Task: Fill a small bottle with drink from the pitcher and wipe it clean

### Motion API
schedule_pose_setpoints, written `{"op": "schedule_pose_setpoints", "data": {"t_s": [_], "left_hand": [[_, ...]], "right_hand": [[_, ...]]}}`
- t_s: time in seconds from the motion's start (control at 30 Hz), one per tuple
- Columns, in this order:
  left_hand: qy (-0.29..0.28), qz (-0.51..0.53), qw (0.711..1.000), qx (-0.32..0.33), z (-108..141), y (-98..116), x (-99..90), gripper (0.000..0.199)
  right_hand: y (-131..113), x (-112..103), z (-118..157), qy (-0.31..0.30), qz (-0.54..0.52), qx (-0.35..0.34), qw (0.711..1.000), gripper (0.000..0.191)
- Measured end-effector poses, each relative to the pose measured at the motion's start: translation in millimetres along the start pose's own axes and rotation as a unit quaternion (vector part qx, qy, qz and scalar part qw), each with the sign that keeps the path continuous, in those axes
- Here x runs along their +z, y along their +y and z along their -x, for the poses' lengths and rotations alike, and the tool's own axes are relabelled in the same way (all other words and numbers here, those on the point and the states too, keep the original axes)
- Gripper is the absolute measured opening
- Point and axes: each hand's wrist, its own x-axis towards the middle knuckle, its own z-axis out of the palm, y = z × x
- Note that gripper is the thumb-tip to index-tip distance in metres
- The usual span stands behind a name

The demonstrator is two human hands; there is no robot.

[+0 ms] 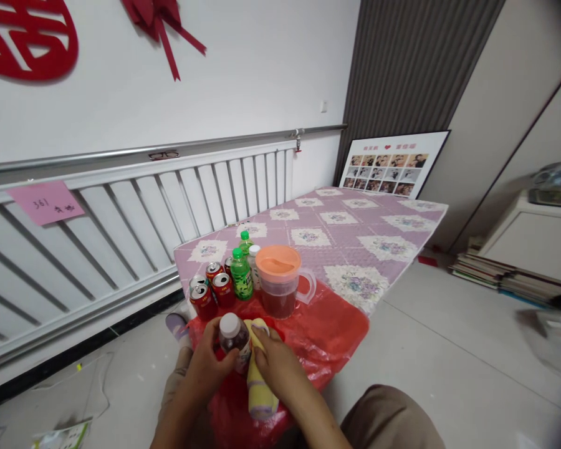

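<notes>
My left hand (209, 362) is wrapped round a bottle of dark drink (236, 337) with a white cap. In my right hand (278, 362) is a folded yellow cloth (260, 390), pressed against the bottle's right side; its lower end hangs down. Both hands are over a red plastic sheet (330, 330) at the table's near end. Just beyond them stands a clear pitcher (279, 299) with an orange lid, partly filled with brownish liquid. Left of it are a green bottle (242, 274) and several red cans (203, 301). A white-capped bottle (254, 262) is partly hidden behind.
A purple flowered cloth (350, 218) covers the table. Along the left wall runs a white radiator (219, 193), with a pink note (45, 202) on it. At the table's far end leans a framed photo board (393, 167). Stacked books (477, 274) lie on the floor at right.
</notes>
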Motion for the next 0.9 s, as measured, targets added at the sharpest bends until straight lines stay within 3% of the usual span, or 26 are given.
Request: {"op": "schedule_pose_setpoints", "data": {"t_s": [0.13, 0.3, 0.43, 0.67, 0.9], "left_hand": [[-0.045, 0.027, 0.999, -0.004, 1, 4, -3.0, 0.059], [-0.072, 0.043, 0.996, -0.009, 0, 7, -4.9, 0.058], [-0.074, 0.037, 0.997, -0.006, -1, 7, -6.0, 0.058], [-0.073, 0.046, 0.996, 0.018, -1, 8, -6.0, 0.057], [-0.068, 0.05, 0.996, 0.006, 1, 4, -4.1, 0.057]], "right_hand": [[-6, -5, 9, 0.016, 0.001, -0.003, 1.0, 0.054], [-30, -25, 16, 0.023, 0.009, -0.03, 0.999, 0.056], [-38, -35, 2, 0.016, 0.033, -0.047, 0.998, 0.054], [-27, -37, -19, 0.01, 0.041, -0.098, 0.994, 0.051], [-43, -26, 12, -0.003, 0.09, 0.006, 0.996, 0.056]]}}
